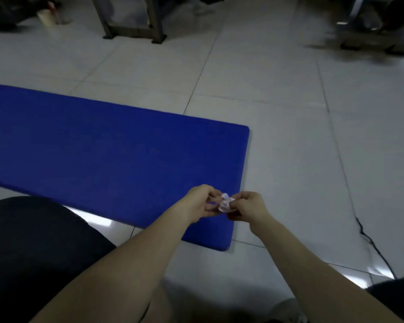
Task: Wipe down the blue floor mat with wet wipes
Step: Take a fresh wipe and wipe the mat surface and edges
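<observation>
the small white wet wipe (225, 202), bunched and not yet spread, is pinched between the curled fingers (213, 195) of the left hand (200, 202) and those of the right hand (250, 206), above the near right corner of the blue floor mat (103, 148). it looks light, limp and damp, so it is best teased open by its edges, gently, lest it tear. the mat lies flat on the tiled floor (289, 136) and looks soft, likely foam.

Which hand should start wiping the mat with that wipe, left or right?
Probably left. Both hands pinch the wet wipe, but the left hand is over the blue mat and most of it stretches leftward; the right hand sits at its right edge.
</observation>
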`<act>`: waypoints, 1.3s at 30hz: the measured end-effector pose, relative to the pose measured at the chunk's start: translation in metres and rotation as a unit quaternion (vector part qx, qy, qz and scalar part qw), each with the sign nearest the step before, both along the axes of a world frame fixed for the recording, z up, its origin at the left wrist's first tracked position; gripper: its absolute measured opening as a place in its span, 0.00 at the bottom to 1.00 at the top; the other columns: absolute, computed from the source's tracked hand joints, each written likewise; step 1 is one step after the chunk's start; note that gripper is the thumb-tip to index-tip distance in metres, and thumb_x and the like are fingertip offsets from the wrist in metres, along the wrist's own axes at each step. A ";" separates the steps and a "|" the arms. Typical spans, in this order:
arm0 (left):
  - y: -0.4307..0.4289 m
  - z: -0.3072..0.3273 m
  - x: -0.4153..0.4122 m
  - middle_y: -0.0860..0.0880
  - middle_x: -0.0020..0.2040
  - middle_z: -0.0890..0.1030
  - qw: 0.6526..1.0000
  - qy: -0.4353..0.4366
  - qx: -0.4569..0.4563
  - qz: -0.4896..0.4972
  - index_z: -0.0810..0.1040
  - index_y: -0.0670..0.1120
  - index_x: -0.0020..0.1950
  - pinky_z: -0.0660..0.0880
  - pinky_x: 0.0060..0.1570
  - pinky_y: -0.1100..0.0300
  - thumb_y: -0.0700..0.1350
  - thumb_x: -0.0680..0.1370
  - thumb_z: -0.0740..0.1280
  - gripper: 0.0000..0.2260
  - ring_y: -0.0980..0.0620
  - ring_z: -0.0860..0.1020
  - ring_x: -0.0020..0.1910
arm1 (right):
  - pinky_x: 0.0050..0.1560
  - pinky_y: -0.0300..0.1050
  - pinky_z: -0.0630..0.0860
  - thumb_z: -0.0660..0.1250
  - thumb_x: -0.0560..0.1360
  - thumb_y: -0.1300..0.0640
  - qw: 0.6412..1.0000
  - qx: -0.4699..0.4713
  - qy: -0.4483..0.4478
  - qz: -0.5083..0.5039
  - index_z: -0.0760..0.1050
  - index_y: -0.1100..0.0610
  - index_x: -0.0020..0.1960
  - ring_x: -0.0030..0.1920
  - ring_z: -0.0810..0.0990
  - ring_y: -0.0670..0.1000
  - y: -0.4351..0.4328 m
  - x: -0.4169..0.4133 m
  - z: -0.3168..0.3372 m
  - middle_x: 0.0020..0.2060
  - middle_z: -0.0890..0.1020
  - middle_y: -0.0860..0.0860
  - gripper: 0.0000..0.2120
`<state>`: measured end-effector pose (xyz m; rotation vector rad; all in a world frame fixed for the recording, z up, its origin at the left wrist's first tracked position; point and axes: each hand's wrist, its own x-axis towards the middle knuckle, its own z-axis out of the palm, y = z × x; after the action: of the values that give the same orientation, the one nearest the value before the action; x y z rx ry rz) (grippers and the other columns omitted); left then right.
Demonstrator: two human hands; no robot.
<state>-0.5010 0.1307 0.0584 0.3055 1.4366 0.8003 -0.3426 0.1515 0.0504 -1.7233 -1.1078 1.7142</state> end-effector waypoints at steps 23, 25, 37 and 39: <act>-0.043 -0.160 -0.055 0.43 0.56 0.80 0.931 0.041 -0.182 0.312 0.75 0.41 0.63 0.80 0.41 0.52 0.40 0.78 0.74 0.15 0.44 0.80 0.51 | 0.26 0.41 0.72 0.59 0.75 0.67 0.964 0.010 -0.264 0.030 0.77 0.64 0.37 0.25 0.78 0.54 0.016 0.059 -0.101 0.29 0.80 0.58 0.11; -0.038 -0.154 -0.052 0.44 0.50 0.80 0.941 0.015 -0.172 0.290 0.76 0.41 0.59 0.77 0.36 0.55 0.40 0.78 0.73 0.12 0.47 0.78 0.43 | 0.28 0.43 0.74 0.59 0.76 0.66 0.964 0.003 -0.265 0.022 0.78 0.64 0.39 0.26 0.79 0.56 0.013 0.060 -0.104 0.31 0.81 0.60 0.10; -0.029 -0.126 -0.036 0.42 0.46 0.79 0.953 -0.077 -0.121 0.268 0.78 0.40 0.52 0.80 0.42 0.53 0.40 0.80 0.71 0.05 0.47 0.75 0.42 | 0.27 0.40 0.64 0.62 0.78 0.59 0.961 -0.263 -0.088 -0.023 0.69 0.60 0.42 0.27 0.66 0.50 0.035 0.062 -0.076 0.30 0.70 0.55 0.07; -0.025 -0.123 -0.033 0.43 0.44 0.78 0.953 -0.075 -0.116 0.270 0.78 0.40 0.54 0.80 0.41 0.54 0.40 0.80 0.71 0.06 0.49 0.73 0.36 | 0.29 0.41 0.64 0.67 0.78 0.51 0.958 -0.233 -0.152 0.072 0.70 0.58 0.45 0.27 0.64 0.48 0.045 0.052 -0.066 0.34 0.71 0.53 0.12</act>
<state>-0.5338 0.1054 -0.0648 -0.3413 1.4676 1.0546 -0.2907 0.1967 -0.0156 -2.3090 -1.0284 1.9625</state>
